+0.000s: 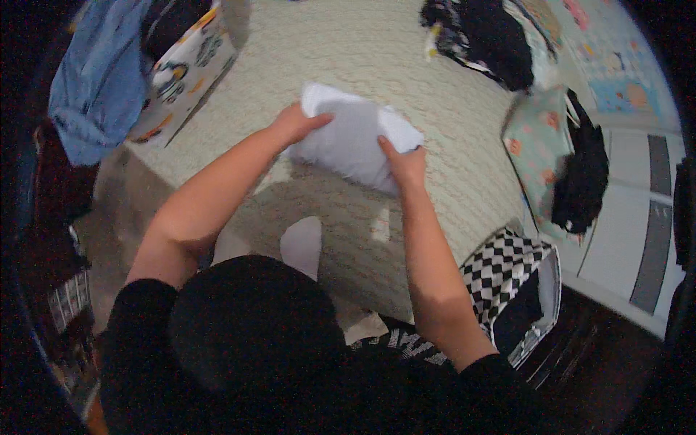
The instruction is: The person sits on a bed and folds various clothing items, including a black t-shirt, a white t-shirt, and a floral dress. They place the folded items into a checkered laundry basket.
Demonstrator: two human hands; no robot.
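A folded white cloth bundle (348,141) is held between my two hands, above a pale quilted bedspread (337,49). My left hand (299,124) grips its left end, with the thumb lying on top. At the right end, my right hand (403,160) pinches the cloth, thumb on the upper face and the fingers hidden beneath. The bundle is slightly tilted, its right end lower in the picture. Whether its underside touches the bedspread, I cannot tell. A white-socked foot (302,244) shows just below it, near my body.
A patterned fabric bin (187,73) with blue clothing (100,81) stands at the upper left. Dark clothes (489,38) lie at the upper right. Farther right are a green patterned bin (538,147) with black cloth (584,168), a checkered bin (503,266) and white drawers (620,212).
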